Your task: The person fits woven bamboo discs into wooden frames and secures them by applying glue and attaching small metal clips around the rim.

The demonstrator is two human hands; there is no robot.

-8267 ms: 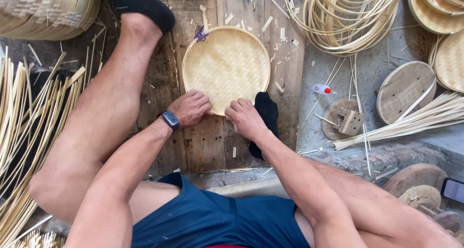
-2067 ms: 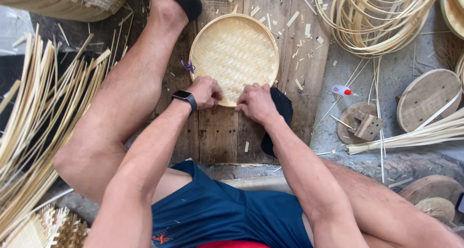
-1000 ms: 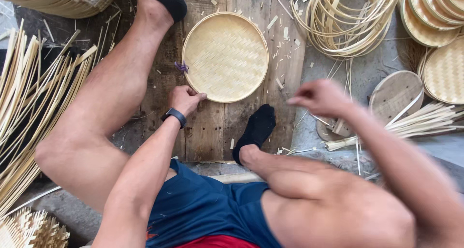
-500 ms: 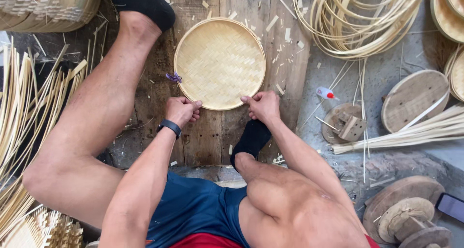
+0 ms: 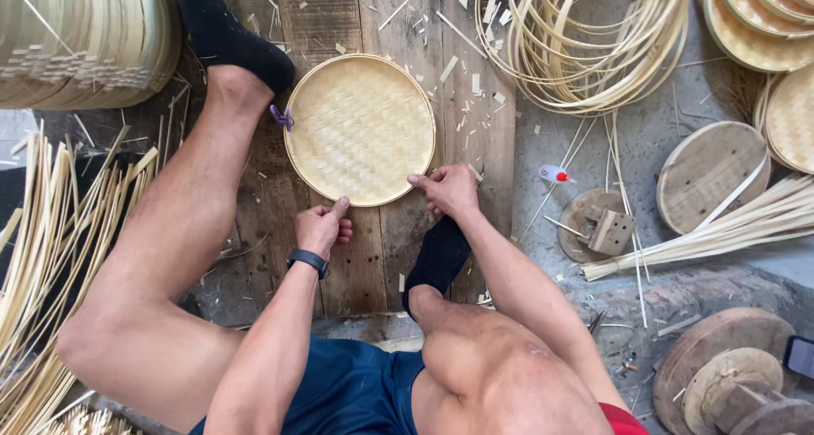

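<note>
My left hand (image 5: 320,226) and right hand (image 5: 448,189) pinch the near rim of the woven tray (image 5: 359,130), light and stiff but bendable, best held by its rim.

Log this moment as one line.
left hand: at tray rim | right hand: on tray rim | tray: flat on planks | bottle: right of tray

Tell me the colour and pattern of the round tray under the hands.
Pale straw-yellow woven bamboo tray, checker-like weave; seen in the head view.
</note>
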